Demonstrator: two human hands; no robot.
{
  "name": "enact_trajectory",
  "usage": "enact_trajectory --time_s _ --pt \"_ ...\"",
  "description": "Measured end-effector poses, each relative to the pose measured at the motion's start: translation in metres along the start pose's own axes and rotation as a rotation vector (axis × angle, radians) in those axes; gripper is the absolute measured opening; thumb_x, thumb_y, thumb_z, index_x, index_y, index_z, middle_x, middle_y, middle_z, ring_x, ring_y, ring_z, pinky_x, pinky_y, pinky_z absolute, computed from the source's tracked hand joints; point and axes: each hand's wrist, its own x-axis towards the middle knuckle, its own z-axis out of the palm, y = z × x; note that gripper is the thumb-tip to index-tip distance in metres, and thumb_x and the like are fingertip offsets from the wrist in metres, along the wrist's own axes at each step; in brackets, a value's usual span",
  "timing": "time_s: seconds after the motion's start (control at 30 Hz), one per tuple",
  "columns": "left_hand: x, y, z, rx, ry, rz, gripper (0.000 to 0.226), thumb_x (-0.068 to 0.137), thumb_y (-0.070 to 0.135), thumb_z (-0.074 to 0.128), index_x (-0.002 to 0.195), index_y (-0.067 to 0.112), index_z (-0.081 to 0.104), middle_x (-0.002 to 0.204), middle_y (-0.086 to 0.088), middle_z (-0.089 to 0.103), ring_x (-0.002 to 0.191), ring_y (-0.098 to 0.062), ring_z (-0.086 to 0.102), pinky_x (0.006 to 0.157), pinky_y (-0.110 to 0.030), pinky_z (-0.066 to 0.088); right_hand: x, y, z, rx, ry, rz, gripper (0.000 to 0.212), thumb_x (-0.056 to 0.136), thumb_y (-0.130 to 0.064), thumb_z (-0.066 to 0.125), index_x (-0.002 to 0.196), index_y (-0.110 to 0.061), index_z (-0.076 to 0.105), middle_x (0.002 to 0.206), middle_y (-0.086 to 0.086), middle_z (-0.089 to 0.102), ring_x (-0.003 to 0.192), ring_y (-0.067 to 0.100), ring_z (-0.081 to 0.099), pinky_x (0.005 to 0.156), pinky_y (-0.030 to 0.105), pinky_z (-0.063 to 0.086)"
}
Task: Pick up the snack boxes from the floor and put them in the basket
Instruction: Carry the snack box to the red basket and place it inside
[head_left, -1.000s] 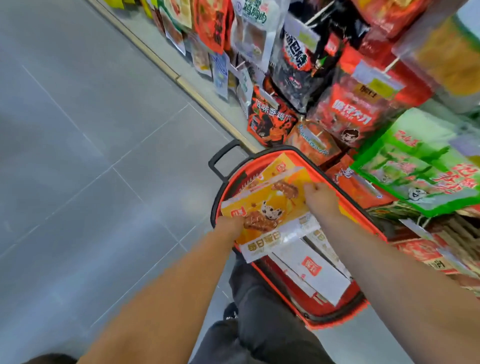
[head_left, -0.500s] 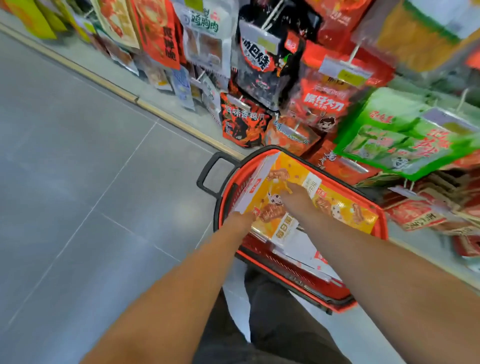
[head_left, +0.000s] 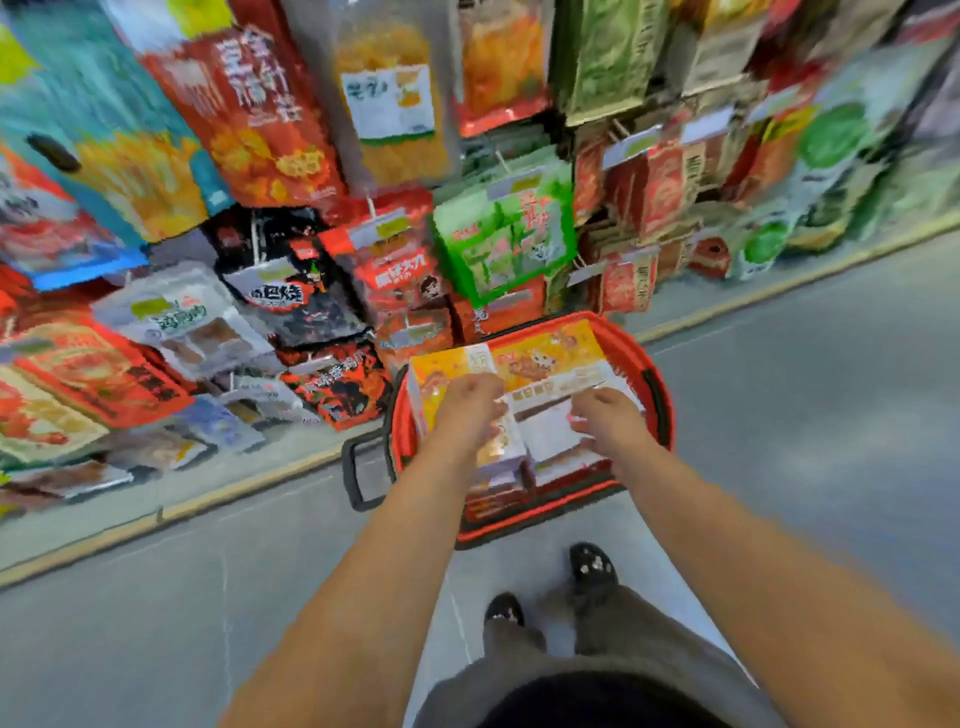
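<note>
Noted red shopping basket (head_left: 625, 336) at frame centre on grey floor (head_left: 810, 395), black handle (head_left: 363, 475) at its left. Yellow snack boxes (head_left: 550, 358) packed inside. Left hand (head_left: 470, 410) and right hand (head_left: 605, 423) on box tops; grip blurred, cannot tell if spread or pinching. Hanging snack bags (head_left: 397, 270) crowding just behind. Shoes (head_left: 592, 566) below.

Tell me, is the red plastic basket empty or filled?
Filled: yellow cardboard snack boxes lie inside the red plastic basket.
</note>
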Motion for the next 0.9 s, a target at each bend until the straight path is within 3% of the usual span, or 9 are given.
enact_trajectory --time_s 0.1,0.17,0.3,0.4,0.53,0.67,0.9 --pt "-0.017 0.006 0.053 0.109 -0.125 0.015 0.008 0.096 0.028 0.049 0.092 0.023 0.053 0.099 0.004 0.057 0.095 -0.015 0.059 0.091 -0.036 0.044 -0.024 0.012 -0.053 0.162 0.142 -0.039 0.013 0.083 -0.015 0.052 0.07 -0.016 0.049 0.065 0.006 0.046 0.057 0.017 0.04 0.05 0.019 0.029" --pt "-0.024 0.006 0.089 0.157 -0.18 0.032 0.011 0.095 0.022 0.048 0.084 0.021 0.052 0.087 0.003 0.054 0.081 -0.013 0.057 0.08 -0.031 0.043 -0.038 0.022 -0.088 0.199 0.203 -0.043 0.016 0.079 -0.019 0.052 0.063 -0.017 0.051 0.058 0.003 0.044 0.052 0.016 0.039 0.043 0.018 0.03" --pt "-0.044 -0.002 0.187 0.217 -0.298 0.044 0.028 0.094 0.009 0.044 0.067 0.019 0.046 0.064 0.003 0.052 0.06 -0.01 0.048 0.058 -0.024 0.032 -0.059 0.055 -0.179 0.38 0.365 0.0 0.004 0.092 -0.015 0.055 0.088 -0.016 0.055 0.074 0.001 0.053 0.063 0.011 0.05 0.056 0.022 0.038" --pt "-0.058 -0.017 0.266 0.255 -0.371 0.042 0.024 0.092 0.01 0.045 0.069 0.019 0.047 0.072 0.002 0.048 0.062 -0.011 0.048 0.058 -0.023 0.03 -0.072 0.083 -0.25 0.433 0.449 0.025 0.01 0.092 -0.011 0.054 0.101 -0.014 0.054 0.088 0.004 0.055 0.066 0.01 0.052 0.058 0.021 0.037" --pt "-0.082 -0.046 0.368 0.279 -0.482 0.011 0.014 0.094 0.02 0.047 0.081 0.023 0.051 0.09 0.004 0.057 0.076 -0.008 0.057 0.067 -0.026 0.037 -0.091 0.114 -0.351 0.462 0.578 0.033 0.009 0.091 -0.008 0.055 0.098 -0.013 0.054 0.083 0.002 0.054 0.066 0.01 0.051 0.06 0.022 0.039" --pt "-0.101 -0.061 0.451 0.334 -0.559 -0.01 0.017 0.094 0.018 0.048 0.077 0.022 0.05 0.082 0.004 0.057 0.074 -0.009 0.055 0.066 -0.026 0.037 -0.103 0.138 -0.434 0.533 0.732 0.057 0.009 0.089 -0.01 0.058 0.096 -0.013 0.053 0.08 0.001 0.052 0.067 0.012 0.05 0.065 0.026 0.042" --pt "-0.095 -0.057 0.559 0.449 -0.624 -0.035 0.015 0.094 0.018 0.048 0.08 0.022 0.051 0.089 0.003 0.059 0.083 -0.012 0.059 0.077 -0.029 0.043 -0.089 0.159 -0.517 0.649 0.823 0.122 0.012 0.09 -0.013 0.057 0.101 -0.01 0.052 0.082 0.001 0.05 0.068 0.015 0.047 0.074 0.032 0.043"
